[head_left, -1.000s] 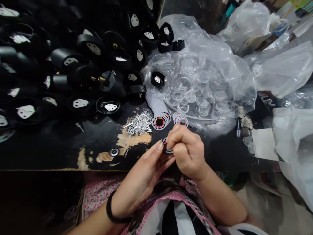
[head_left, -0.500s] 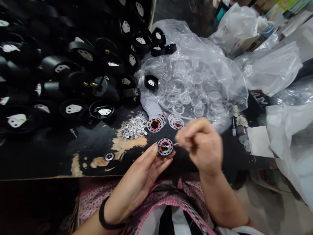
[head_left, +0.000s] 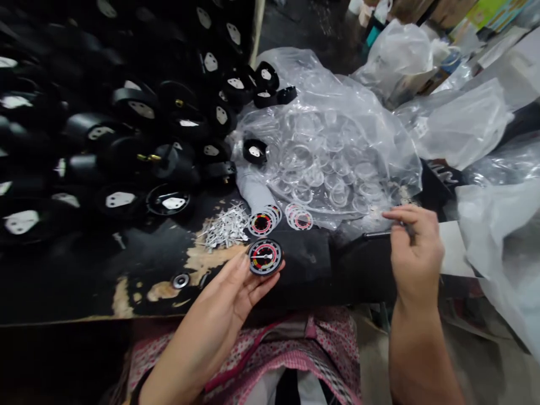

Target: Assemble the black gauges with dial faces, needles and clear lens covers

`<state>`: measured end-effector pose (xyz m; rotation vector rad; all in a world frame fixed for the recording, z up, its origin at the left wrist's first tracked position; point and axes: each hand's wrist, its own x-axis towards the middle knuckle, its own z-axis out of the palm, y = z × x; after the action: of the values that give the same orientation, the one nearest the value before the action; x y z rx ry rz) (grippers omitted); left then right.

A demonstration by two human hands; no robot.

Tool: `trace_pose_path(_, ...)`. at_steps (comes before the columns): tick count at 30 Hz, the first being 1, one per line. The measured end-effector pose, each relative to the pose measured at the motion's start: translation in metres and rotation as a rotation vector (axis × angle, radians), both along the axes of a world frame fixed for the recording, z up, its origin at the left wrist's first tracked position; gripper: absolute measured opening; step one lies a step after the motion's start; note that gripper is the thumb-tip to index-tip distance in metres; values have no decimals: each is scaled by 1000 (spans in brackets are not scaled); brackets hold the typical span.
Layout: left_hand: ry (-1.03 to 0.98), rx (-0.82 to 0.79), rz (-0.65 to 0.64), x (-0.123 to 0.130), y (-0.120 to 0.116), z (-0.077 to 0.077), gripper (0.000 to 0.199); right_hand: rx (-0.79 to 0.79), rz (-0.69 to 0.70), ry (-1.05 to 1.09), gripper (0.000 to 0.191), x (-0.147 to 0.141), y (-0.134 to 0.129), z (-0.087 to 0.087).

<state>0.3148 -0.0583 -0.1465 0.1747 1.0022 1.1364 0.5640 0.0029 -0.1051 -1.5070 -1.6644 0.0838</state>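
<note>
My left hand (head_left: 236,287) is closed around the rim of a small round pressure gauge (head_left: 265,257), its dial facing up with a white pointer on a black, red and yellow face. Out to the right, my right hand (head_left: 415,253) grips a dark slim tool (head_left: 377,234), whose exact kind is blurred. Just beyond the gauge lie a fanned stack of printed dial plates (head_left: 260,223), a few more dials (head_left: 300,217) beside it, and a heap of white pointers (head_left: 228,226).
Many black gauge housings (head_left: 169,202) are piled at the left. A plastic bag of clear round lenses (head_left: 329,163) lies behind the dials. A small metal ring part (head_left: 181,280) sits near the table's front edge, with white plastic bags (head_left: 506,225) at the right.
My right hand has moved away from the gauge to the right, with the dark tool in it. My left hand with the gauge has shifted slightly left, and the view has moved a little.
</note>
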Motion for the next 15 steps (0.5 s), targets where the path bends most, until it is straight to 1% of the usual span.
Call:
trace_pose_path(1,20,25,-7,0,1,2,29,-9,101,-48,20,-17,-5,6)
trace_pose_path(2,40,43,-14,1,1,3,29,-95,257,-60,21,-34,-9,10)
trace_pose_path(3,62,47,-18,1,1,4,29,-226,437,-63,18,-53,-12,10)
trace_pose_path(4,88,36,-17,1,1,3,29,-316,560,-77,15,-70,-14,9)
trace_pose_path(5,119,16,-9,1,1,2,30,-361,601,-115,12,-84,-15,5)
trace_pose_path(7,169,-17,0,-1,-1,-2,33,-390,626,-224,9,-104,-13,-5)
trace_pose_path(10,195,-2,-19,-4,-3,-6,39,-337,626,-388,14,-113,-10,-15)
trace_pose_path(13,169,-48,-16,-5,-3,-4,37,-304,643,-445,17,-113,-8,-14)
trace_pose_path(15,124,-94,-11,-2,-1,-1,30,-322,621,-394,16,-115,-7,-10)
